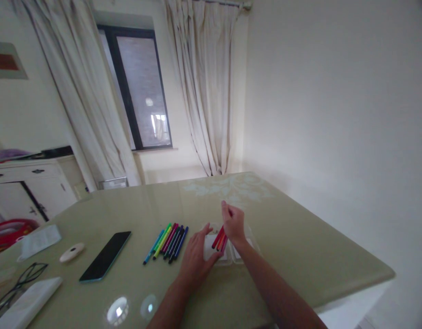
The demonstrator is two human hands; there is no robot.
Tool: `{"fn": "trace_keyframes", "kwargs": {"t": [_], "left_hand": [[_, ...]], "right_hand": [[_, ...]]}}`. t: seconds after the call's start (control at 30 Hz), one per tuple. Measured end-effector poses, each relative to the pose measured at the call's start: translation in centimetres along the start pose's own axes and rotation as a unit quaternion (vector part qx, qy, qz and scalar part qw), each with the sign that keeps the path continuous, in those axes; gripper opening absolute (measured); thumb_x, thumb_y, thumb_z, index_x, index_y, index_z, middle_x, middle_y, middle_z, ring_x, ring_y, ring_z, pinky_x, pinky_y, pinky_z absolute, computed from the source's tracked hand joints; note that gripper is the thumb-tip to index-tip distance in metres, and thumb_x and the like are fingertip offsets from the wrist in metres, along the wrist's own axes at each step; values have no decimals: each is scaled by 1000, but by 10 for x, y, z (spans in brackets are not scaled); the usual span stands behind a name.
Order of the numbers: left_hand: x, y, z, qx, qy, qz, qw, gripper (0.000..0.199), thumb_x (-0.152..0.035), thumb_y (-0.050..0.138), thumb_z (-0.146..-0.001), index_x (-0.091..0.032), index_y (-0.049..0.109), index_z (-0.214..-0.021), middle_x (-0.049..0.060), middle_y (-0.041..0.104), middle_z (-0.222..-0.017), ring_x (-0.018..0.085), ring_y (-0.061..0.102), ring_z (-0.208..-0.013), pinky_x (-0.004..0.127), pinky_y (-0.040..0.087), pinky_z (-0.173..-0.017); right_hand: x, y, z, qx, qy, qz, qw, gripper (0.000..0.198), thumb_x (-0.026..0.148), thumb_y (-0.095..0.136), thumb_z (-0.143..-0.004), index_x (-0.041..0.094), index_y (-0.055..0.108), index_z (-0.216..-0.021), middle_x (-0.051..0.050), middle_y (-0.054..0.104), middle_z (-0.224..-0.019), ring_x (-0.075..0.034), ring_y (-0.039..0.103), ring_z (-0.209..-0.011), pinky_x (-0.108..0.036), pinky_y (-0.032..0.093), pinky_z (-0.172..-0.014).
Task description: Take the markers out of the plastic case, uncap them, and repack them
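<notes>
Markers (217, 238) look slim, red and pink.

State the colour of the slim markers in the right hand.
The markers are reddish and pinkish, clearest in the head view.

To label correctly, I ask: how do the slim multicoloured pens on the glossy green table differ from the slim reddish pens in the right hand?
The multicoloured pens lie on the table; the reddish pens are in the right hand. The multicoloured pens include blue, green and yellow; the reddish pens show red and pink. Both are slim and straight.
</notes>
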State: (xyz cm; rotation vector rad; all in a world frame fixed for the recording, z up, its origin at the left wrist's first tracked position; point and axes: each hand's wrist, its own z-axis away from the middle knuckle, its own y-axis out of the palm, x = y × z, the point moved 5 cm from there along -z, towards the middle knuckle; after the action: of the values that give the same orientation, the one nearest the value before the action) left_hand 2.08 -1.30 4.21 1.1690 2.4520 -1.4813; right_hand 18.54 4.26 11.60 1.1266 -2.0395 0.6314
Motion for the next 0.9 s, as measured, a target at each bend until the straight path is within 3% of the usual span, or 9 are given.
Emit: {"fn": "trace_keyframes", "kwargs": {"t": [0.13, 0.2, 0.27, 0.37, 0.43, 0.5, 0.6, 0.9], "left_hand": [[9, -3, 2, -111, 19, -92, 989, 49, -22, 43, -101, -16, 37, -149, 14, 70, -125, 25, 68, -113, 40, 54, -97], [12, -4, 3, -123, 1, -123, 985, 48, -18, 38, -101, -15, 38, -149, 15, 69, -126, 24, 70, -108, 35, 56, -89], [16, -7, 2, -99, -62, -150, 982, 49, -15, 38, -100, -15, 38, -149, 15, 67, -128, 22, 73, -98, 30, 57, -77], [21, -16, 0, -40, -174, -203, 963, 50, -10, 40, -97, -15, 42, -147, 14, 65, -129, 19, 73, -83, 27, 53, -62], [23, -23, -1, -24, -212, -240, 947, 46, -10, 40, -97, -13, 48, -142, 15, 65, -128, 20, 72, -85, 28, 52, -64], [25, -29, 0, -18, -221, -276, 935, 43, -10, 40, -96, -10, 53, -138, 16, 67, -125, 22, 71, -93, 30, 53, -75], [29, -31, 3, -4, -215, -322, 922, 42, -12, 44, -94, -8, 56, -135, 17, 68, -120, 27, 67, -105, 36, 51, -90], [21, -30, 6, 22, -235, -337, 911, 40, -32, 53, -91, -13, 63, -124, 17, 63, -123, 33, 57, -117, 43, 44, -95]], "right_hand": [[24, 61, 26, 38, -3, -45, 998, 56, 50, 44, -100, 22, 33, -54, 6, 30, -52, -10, 31, -52, -26, 22, -52], [23, 77, 36, 48, 19, -62, 997, 56, 51, 44, -101, 22, 33, -54, 6, 31, -52, -10, 33, -52, -26, 24, -53], [17, 85, 41, 83, 34, -78, 993, 56, 53, 43, -101, 21, 40, -56, 6, 38, -53, -11, 39, -54, -25, 29, -55], [1, 78, 37, 141, 38, -82, 986, 50, 55, 40, -102, 19, 60, -74, 2, 59, -68, -13, 54, -66, -23, 38, -63], [-15, 63, 26, 145, 56, -31, 987, 46, 52, 38, -104, 19, 66, -86, -1, 66, -77, -14, 60, -72, -24, 41, -67], [-34, 48, 16, 163, 93, 101, 977, 36, 46, 47, -101, 19, 67, -88, -2, 70, -81, -15, 62, -74, -24, 40, -66], [-55, 37, 11, 234, 112, 260, 930, 25, 39, 56, -98, 19, 70, -91, -4, 73, -86, -16, 64, -78, -25, 38, -65], [-59, 42, 25, 281, 48, 356, 890, 21, 31, 63, -91, 17, 72, -104, -12, 71, -107, -24, 63, -102, -32, 42, -86]]}}
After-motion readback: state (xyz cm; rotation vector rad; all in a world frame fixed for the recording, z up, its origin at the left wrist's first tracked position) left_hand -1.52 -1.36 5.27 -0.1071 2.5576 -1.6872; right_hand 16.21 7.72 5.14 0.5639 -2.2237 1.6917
